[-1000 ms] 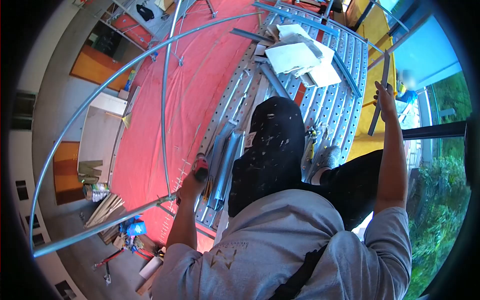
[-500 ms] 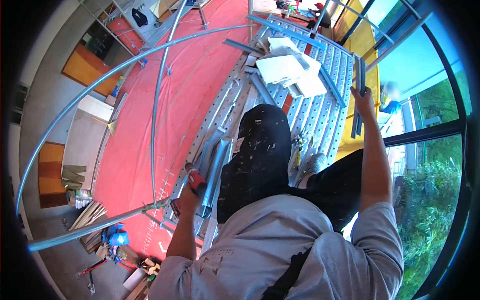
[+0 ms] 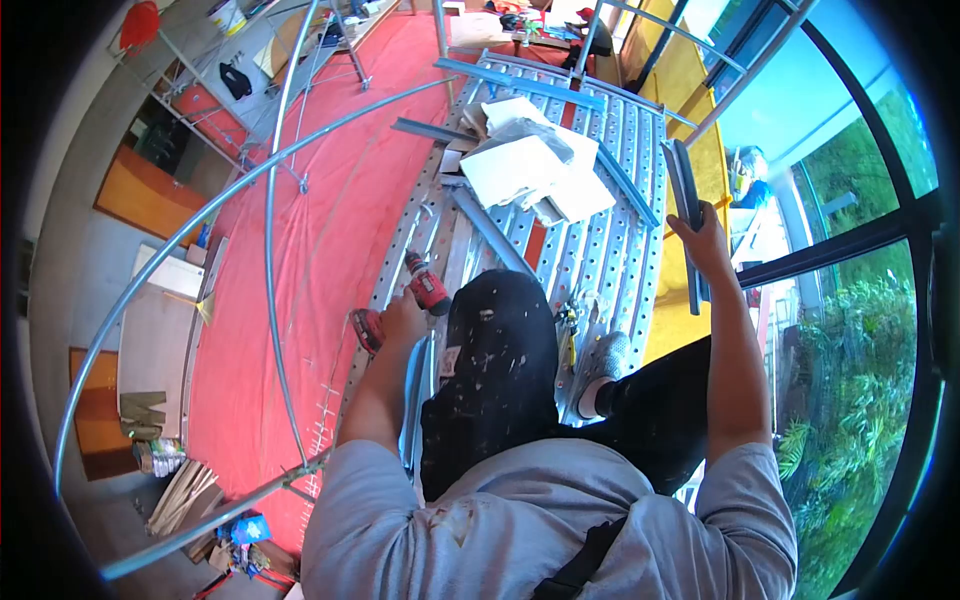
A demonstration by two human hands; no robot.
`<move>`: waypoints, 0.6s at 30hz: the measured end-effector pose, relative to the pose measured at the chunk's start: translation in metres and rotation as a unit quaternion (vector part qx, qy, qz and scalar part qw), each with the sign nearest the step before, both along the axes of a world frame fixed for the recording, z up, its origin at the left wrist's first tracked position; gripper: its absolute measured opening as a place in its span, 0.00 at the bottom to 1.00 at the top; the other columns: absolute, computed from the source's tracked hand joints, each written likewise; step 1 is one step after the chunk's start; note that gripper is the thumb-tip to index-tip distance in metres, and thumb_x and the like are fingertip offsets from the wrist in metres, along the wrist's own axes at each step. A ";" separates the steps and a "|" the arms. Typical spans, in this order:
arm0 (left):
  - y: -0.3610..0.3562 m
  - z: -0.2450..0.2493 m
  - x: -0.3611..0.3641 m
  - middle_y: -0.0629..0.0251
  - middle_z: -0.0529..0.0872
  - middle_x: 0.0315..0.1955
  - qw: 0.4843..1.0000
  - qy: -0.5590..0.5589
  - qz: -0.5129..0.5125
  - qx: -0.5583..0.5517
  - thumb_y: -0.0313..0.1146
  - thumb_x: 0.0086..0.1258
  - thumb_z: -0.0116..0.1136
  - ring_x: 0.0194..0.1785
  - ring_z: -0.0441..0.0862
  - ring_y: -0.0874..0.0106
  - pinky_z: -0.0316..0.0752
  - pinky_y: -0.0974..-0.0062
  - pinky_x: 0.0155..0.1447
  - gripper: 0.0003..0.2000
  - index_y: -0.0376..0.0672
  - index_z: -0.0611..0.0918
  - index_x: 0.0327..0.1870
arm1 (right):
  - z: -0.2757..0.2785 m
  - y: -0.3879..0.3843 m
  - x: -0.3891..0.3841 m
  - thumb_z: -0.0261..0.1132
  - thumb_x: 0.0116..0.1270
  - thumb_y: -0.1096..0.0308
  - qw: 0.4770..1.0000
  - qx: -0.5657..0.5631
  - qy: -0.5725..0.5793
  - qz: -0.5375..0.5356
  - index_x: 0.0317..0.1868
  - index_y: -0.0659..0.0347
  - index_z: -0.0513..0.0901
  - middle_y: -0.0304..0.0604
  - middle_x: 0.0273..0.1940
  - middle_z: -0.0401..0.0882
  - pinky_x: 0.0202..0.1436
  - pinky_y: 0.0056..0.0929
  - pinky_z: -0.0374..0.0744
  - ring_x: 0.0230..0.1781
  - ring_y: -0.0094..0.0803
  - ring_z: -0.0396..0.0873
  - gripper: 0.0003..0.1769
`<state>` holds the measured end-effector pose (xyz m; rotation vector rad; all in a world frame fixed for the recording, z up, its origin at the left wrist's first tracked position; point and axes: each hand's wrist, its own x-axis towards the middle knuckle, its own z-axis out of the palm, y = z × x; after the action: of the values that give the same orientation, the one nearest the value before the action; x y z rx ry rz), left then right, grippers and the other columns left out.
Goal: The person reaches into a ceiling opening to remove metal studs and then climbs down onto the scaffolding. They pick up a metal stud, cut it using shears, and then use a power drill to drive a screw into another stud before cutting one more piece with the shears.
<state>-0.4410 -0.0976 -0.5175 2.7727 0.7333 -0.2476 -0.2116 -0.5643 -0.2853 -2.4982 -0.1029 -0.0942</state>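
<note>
My left hand is wrapped round the grip of a red and black cordless drill, held beside my raised knee with its chuck pointing forward. In my right hand is a short grey metal profile, held upright near the window side of the platform. White board pieces with a crumpled plastic sheet lie in a heap ahead of me on the perforated metal platform. A yellow and black tool, whose kind I cannot make out, lies by my shoe.
Loose metal profiles lie about the boards. Curved scaffold tubes run along the left, above a red floor covering. To the right stands a dark window frame. Beyond the glass, a person is partly visible.
The drill has moved forward in my left hand, up beside my knee. My right hand still holds the metal profile, now tilted differently. My view has shifted to the right.
</note>
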 end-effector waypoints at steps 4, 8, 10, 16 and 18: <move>-0.011 -0.034 0.064 0.48 0.84 0.48 0.999 0.017 -0.023 0.025 0.41 0.66 0.62 0.51 0.84 0.50 0.76 0.49 0.57 0.26 0.39 0.73 0.62 | -0.008 -0.014 0.008 0.76 0.60 0.47 1.000 0.003 0.023 -0.010 0.63 0.73 0.70 0.56 0.47 0.83 0.53 0.36 0.79 0.47 0.42 0.84 0.43; -0.013 -0.066 0.101 0.52 0.84 0.47 0.999 0.001 -0.038 0.025 0.41 0.68 0.61 0.53 0.84 0.51 0.76 0.49 0.56 0.24 0.42 0.73 0.62 | -0.003 -0.007 0.007 0.76 0.60 0.50 0.998 -0.006 0.050 -0.036 0.65 0.70 0.70 0.55 0.49 0.83 0.56 0.37 0.78 0.51 0.42 0.83 0.43; -0.018 -0.067 0.110 0.52 0.85 0.46 0.998 -0.014 -0.048 0.041 0.38 0.69 0.58 0.53 0.84 0.52 0.76 0.49 0.56 0.24 0.43 0.72 0.64 | 0.000 0.000 0.010 0.76 0.61 0.50 0.998 0.001 0.053 -0.027 0.65 0.68 0.70 0.54 0.49 0.84 0.55 0.35 0.78 0.50 0.39 0.83 0.42; -0.003 -0.096 0.117 0.44 0.78 0.58 0.994 0.025 -0.081 -0.064 0.39 0.67 0.61 0.62 0.79 0.48 0.74 0.49 0.62 0.32 0.39 0.66 0.71 | -0.007 0.002 0.021 0.66 0.72 0.54 0.924 0.346 0.149 0.069 0.63 0.67 0.73 0.43 0.47 0.80 0.51 0.31 0.77 0.48 0.28 0.77 0.29; -0.008 -0.083 0.111 0.43 0.75 0.63 0.992 0.039 -0.087 -0.080 0.39 0.64 0.65 0.65 0.76 0.48 0.73 0.52 0.65 0.38 0.38 0.62 0.73 | 0.000 0.008 0.020 0.66 0.73 0.53 0.877 0.443 0.168 0.075 0.62 0.65 0.72 0.44 0.47 0.79 0.52 0.33 0.78 0.50 0.30 0.77 0.28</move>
<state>-0.3299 -0.1054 -0.6003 2.6871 0.4668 -0.4320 -0.1917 -0.5559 -0.2849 -1.5464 -0.0818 0.2977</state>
